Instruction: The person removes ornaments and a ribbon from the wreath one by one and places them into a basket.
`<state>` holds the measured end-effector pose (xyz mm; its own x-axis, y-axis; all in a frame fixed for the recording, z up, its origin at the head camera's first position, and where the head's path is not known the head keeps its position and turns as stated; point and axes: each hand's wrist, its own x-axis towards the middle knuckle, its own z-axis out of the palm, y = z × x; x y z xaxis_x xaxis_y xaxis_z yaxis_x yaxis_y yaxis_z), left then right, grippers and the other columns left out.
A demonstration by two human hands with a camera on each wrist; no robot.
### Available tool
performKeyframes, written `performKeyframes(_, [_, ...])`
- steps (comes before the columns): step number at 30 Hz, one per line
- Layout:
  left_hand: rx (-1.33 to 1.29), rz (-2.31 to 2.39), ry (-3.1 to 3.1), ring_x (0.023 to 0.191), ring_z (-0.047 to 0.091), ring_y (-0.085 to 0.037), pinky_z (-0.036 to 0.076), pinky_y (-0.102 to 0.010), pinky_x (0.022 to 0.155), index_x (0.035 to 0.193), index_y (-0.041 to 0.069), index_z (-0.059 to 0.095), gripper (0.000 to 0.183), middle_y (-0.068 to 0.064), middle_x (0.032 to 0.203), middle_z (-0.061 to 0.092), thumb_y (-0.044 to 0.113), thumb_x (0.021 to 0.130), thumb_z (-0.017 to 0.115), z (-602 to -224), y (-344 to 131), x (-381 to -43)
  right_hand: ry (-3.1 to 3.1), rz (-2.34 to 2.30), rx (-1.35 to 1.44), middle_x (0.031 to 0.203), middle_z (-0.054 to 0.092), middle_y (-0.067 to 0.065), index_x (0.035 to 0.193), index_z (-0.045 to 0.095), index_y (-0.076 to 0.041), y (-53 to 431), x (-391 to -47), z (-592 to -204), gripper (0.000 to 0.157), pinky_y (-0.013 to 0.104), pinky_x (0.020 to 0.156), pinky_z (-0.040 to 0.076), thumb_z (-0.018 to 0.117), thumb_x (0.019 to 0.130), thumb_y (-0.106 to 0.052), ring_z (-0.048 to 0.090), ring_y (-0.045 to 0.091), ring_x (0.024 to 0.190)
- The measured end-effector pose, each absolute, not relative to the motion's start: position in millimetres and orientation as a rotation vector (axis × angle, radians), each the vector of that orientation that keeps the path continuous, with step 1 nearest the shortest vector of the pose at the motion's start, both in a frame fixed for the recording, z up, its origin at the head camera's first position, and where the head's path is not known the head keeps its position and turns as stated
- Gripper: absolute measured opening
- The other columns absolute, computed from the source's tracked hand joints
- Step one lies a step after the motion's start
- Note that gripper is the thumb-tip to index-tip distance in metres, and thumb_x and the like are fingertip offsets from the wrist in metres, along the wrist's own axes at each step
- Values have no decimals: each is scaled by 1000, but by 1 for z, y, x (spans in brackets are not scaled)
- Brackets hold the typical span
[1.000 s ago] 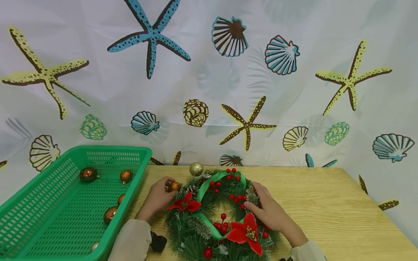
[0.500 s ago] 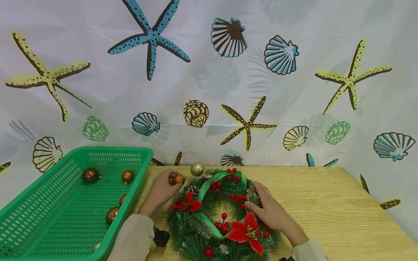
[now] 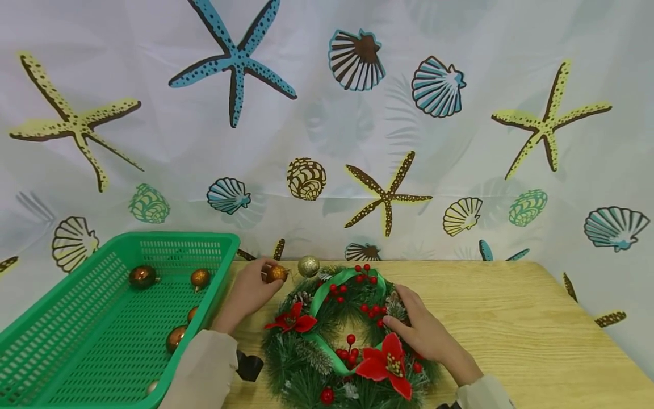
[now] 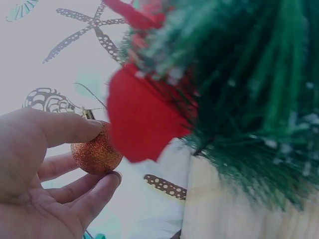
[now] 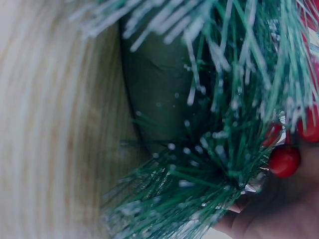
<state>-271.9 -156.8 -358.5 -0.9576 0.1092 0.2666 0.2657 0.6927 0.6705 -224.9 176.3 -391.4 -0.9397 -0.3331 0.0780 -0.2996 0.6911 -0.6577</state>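
Between thumb and fingers, my left hand (image 3: 250,292) pinches a glittery orange Christmas ball (image 3: 277,274) just beyond the wreath's upper left edge. Its gold cap and a thin hanging loop show in the left wrist view, where the ball (image 4: 97,152) overlaps a red petal (image 4: 144,117). The green Christmas wreath (image 3: 293,363) lies on the table, trimmed with red poinsettias (image 3: 384,363), red berries, pine cones and a green ribbon (image 3: 323,349). My right hand (image 3: 421,329) holds its right side, thumb on top, other fingers partly hidden in the needles. A gold ball (image 3: 308,266) sits at the wreath's far edge.
A green plastic basket (image 3: 232,250) stands at the left with several brown, orange and pale balls (image 3: 143,276) inside. The wooden table (image 3: 511,318) extends to the right. Behind it hangs a white cloth (image 3: 317,113) printed with starfish and shells.
My left hand has moved up and away from the wreath's left edge with the orange ball, whose cap now points right. My right hand stays in place on the wreath.
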Motion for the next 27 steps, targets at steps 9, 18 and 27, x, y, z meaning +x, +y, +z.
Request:
performKeyframes(9, [-352, -1057, -2683, 88, 61, -33, 54, -40, 68, 118, -7, 54, 35, -26, 107, 61, 9, 88, 62, -339, -156, -270, 2857, -1097, -548, 156, 16, 22, 152, 14, -3, 176, -224, -392, 73, 60, 107, 30, 48, 99, -40, 28, 44, 139])
performKeyframes(18, [-385, -997, -2692, 90, 60, -35, 53, -42, 70, 119, -7, 54, 34, -28, 110, 58, 9, 89, 61, -319, -162, -265, 2846, -1095, -538, 157, 15, 22, 153, 14, -5, 176, -224, -393, 74, 60, 107, 30, 48, 99, -42, 29, 44, 139])
performKeyframes(27, [-373, -980, -2780, 103, 57, -40, 51, -47, 80, 127, -9, 48, 41, -29, 117, 55, 14, 93, 56, -306, -179, -267, 2858, -1088, -533, 157, 15, 22, 153, 14, -5, 176, -224, -394, 75, 60, 107, 30, 49, 98, -42, 28, 44, 139])
